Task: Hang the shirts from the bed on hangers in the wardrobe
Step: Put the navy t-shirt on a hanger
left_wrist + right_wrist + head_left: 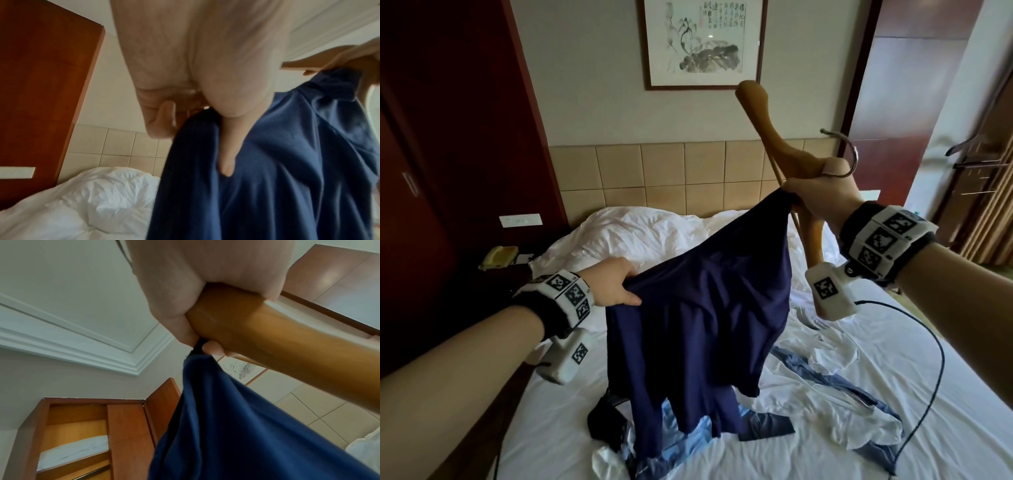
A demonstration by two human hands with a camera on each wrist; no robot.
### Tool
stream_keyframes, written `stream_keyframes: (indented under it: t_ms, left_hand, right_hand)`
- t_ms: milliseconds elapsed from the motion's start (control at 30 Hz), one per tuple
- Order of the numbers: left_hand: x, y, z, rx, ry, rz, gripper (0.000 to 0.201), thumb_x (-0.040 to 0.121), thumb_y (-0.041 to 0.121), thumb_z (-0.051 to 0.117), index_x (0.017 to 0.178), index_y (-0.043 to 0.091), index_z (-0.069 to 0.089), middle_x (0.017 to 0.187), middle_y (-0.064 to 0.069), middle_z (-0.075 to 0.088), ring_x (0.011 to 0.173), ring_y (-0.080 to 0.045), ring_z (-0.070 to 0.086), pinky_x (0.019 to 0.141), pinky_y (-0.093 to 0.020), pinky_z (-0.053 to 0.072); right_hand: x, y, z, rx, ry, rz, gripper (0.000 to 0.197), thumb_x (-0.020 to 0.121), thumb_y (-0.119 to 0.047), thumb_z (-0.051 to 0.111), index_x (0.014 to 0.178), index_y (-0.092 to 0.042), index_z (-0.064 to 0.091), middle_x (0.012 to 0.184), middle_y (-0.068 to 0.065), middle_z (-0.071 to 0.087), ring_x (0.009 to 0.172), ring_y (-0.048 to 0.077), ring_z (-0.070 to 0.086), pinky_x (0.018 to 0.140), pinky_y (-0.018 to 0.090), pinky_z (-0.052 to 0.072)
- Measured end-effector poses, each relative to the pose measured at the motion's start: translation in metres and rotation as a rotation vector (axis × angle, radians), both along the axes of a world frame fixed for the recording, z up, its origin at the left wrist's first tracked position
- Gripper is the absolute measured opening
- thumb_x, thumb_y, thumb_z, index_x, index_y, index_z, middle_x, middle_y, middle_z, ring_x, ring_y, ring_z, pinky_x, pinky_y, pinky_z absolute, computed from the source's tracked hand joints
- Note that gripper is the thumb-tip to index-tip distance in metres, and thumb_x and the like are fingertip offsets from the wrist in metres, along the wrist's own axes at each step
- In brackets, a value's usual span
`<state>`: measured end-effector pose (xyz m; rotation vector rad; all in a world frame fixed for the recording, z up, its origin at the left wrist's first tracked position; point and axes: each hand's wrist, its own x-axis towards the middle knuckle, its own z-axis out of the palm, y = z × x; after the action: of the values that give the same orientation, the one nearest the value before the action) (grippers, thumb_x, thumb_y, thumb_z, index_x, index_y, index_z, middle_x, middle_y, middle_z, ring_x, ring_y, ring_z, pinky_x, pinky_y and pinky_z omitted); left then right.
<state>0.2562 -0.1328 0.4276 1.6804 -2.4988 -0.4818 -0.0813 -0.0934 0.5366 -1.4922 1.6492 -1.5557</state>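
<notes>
Two hands, left hand (613,284) and right hand (822,198), one navy shirt (702,308), one wooden hanger (780,147)

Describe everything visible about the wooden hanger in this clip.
The wooden hanger is light brown and smooth, with broad rounded shoulders, a thin lower bar and a silver metal hook. It is tilted steeply in the air above the bed, one shoulder up, the other down. The right hand grips its middle together with a corner of the navy shirt. The shirt is not yet on it.

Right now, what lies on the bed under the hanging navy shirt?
Under the navy shirt, a blue-and-white garment and a dark item lie on the bed; parts of them are covered.
</notes>
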Motion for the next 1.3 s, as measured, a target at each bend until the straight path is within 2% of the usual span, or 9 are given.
stream_keyframes:
  t_ms: [100, 300, 433, 533, 667, 767, 933, 1067, 1300]
  left_hand:
    - [0.004, -0.003, -0.010, -0.020, -0.157, 0.052, 0.023, 0.083, 0.007, 0.068, 0.065, 0.017, 0.059, 0.065, 0.003, 0.060, 0.060, -0.010, 0.056, 0.052, -0.014, 0.041]
    - [0.031, -0.002, -0.027, -0.104, -0.267, 0.264, 0.011, 0.084, 0.012, 0.065, 0.078, 0.021, 0.067, 0.084, 0.001, 0.064, 0.082, -0.018, 0.063, 0.073, -0.029, 0.054]
    - [0.014, -0.002, -0.023, -0.231, -0.080, 0.278, 0.008, 0.086, 0.024, 0.071, 0.092, 0.029, 0.068, 0.085, 0.006, 0.064, 0.081, -0.014, 0.059, 0.076, -0.029, 0.050]
    - [-0.026, 0.005, -0.013, -0.218, 0.236, 0.139, 0.043, 0.078, 0.030, 0.081, 0.117, 0.023, 0.064, 0.085, 0.009, 0.062, 0.083, -0.009, 0.059, 0.088, -0.027, 0.049]
    - [-0.102, 0.011, -0.001, -0.063, 0.480, -0.021, 0.077, 0.066, 0.047, 0.086, 0.133, 0.027, 0.055, 0.118, 0.010, 0.062, 0.112, -0.005, 0.057, 0.100, -0.026, 0.044]
    - [-0.140, 0.008, -0.003, -0.045, 0.422, -0.037, 0.031, 0.076, 0.040, 0.079, 0.087, 0.013, 0.068, 0.088, -0.001, 0.069, 0.086, -0.016, 0.065, 0.078, -0.029, 0.051]
    - [-0.153, 0.012, -0.016, -0.041, 0.492, 0.052, 0.030, 0.093, 0.008, 0.054, 0.063, 0.007, 0.049, 0.061, -0.007, 0.051, 0.056, -0.019, 0.049, 0.053, -0.029, 0.034]
    - [-0.143, 0.010, -0.006, 0.072, 0.961, 0.208, 0.029, 0.095, -0.002, 0.042, 0.083, 0.015, 0.062, 0.059, 0.000, 0.051, 0.048, -0.007, 0.045, 0.049, -0.021, 0.037]
    - [-0.149, 0.014, 0.023, 0.231, 1.323, 0.281, 0.023, 0.098, 0.005, 0.048, 0.106, 0.012, 0.068, 0.080, -0.003, 0.070, 0.068, -0.014, 0.064, 0.058, -0.029, 0.054]
  right_hand:
    - [-0.002, 0.000, 0.002, -0.022, -0.033, -0.003, 0.010, 0.080, -0.004, 0.069, 0.086, -0.011, 0.066, 0.081, 0.010, 0.066, 0.066, 0.019, 0.066, 0.063, 0.027, 0.059]
    - [-0.014, 0.001, 0.012, -0.004, -0.070, 0.001, 0.011, 0.079, -0.001, 0.068, 0.089, -0.003, 0.065, 0.076, 0.014, 0.065, 0.059, 0.021, 0.063, 0.057, 0.030, 0.057]
    - [-0.006, -0.002, 0.008, 0.031, -0.105, 0.065, 0.016, 0.076, 0.000, 0.070, 0.091, 0.001, 0.066, 0.074, 0.015, 0.065, 0.056, 0.024, 0.062, 0.061, 0.035, 0.056]
    - [0.008, -0.005, -0.002, 0.059, -0.106, 0.137, 0.018, 0.076, 0.001, 0.071, 0.093, 0.001, 0.066, 0.071, 0.012, 0.064, 0.053, 0.023, 0.061, 0.064, 0.038, 0.057]
    - [0.034, -0.003, -0.012, 0.127, 0.003, 0.231, 0.024, 0.078, 0.001, 0.071, 0.102, -0.001, 0.068, 0.072, 0.012, 0.064, 0.054, 0.020, 0.060, 0.059, 0.034, 0.056]
    - [0.052, 0.002, -0.019, 0.116, 0.119, 0.281, 0.015, 0.077, -0.001, 0.070, 0.091, -0.006, 0.070, 0.071, 0.009, 0.063, 0.056, 0.017, 0.061, 0.061, 0.034, 0.058]
    - [0.039, 0.004, -0.037, 0.123, 0.212, 0.272, 0.023, 0.072, -0.007, 0.072, 0.093, 0.003, 0.069, 0.068, 0.005, 0.060, 0.059, 0.015, 0.059, 0.064, 0.040, 0.058]
    - [0.003, -0.001, -0.086, 0.195, 0.120, 0.256, 0.011, 0.081, -0.016, 0.076, 0.083, -0.010, 0.067, 0.060, 0.001, 0.059, 0.055, 0.015, 0.058, 0.064, 0.040, 0.054]
    - [0.007, 0.024, -0.183, 0.302, -0.211, 0.316, 0.042, 0.074, -0.010, 0.085, 0.106, 0.006, 0.063, 0.069, 0.006, 0.061, 0.054, 0.013, 0.053, 0.053, 0.027, 0.045]
